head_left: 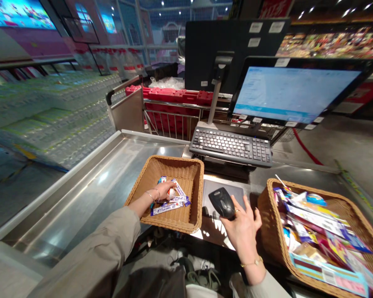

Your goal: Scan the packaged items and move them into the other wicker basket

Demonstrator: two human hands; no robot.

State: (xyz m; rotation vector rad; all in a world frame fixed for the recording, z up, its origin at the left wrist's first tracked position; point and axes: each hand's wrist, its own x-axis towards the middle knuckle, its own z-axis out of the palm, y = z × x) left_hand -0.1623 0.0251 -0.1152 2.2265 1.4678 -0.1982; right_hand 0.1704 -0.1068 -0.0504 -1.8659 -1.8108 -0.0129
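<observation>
two hands at work on a checkout counter: the right hand (243, 225) sits over a black handheld scanner (222, 202), fingers curled round its rear end with the outer fingers fanned loosely, the scanner resting on or just above the dark pad (236, 191) between the two baskets. over in the left wicker basket (192, 219) the left hand (165, 191) is down among a few blue-and-white packets (167, 207), fingertips pinched on a small round white-and-red item (171, 193); exactly what it is, too small to tell. that basket sits on the steel counter (90, 190), just left of the pad. on the far side the right wicker basket (354, 265) is piled high with colourful packets, touching nothing the hands hold. behind it all, a keyboard (231, 145) under a lit monitor (298, 93), then red shopping trolleys (174, 99) beyond the rail. risks from here, as i read it: the left-hand pinch is light and only on the tips, so the round item could roll free and drop back among the packets; the grip on the scanner looks loose and rearward, so a quick lift might tip its nose down onto the pad; and with both hands busy well apart, a barcode could be turned away from the scanner and miss its read.
</observation>
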